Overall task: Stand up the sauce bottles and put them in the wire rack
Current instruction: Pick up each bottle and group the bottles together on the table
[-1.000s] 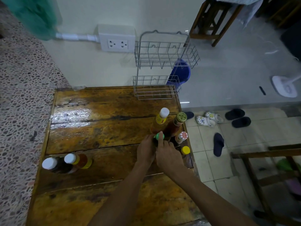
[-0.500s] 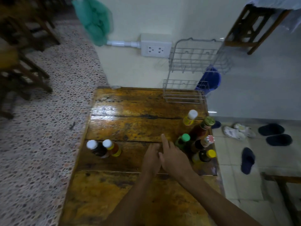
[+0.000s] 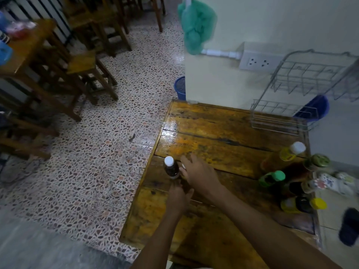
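Wood: my varnished plank table [image 3: 223, 133] carries everything, glossy and worn dark in patches.
Wire rack: the two-tier wire rack [image 3: 287, 117] stands at the table's far right corner against the wall; both baskets hold nothing.
Left pair: a dark white-capped bottle [image 3: 171, 167] stands upright near the left edge; a second bottle beside it is mostly hidden under my right hand.
Left hand: my left hand [image 3: 177, 197] closes round the base of the dark bottle.
Right hand: my right hand [image 3: 198, 173] lies over the hidden bottle, fingers spread; whether it grips I cannot tell.
Right cluster: five upright bottles [image 3: 291, 179] crowd the right edge, caps white, olive, green, patterned, yellow.
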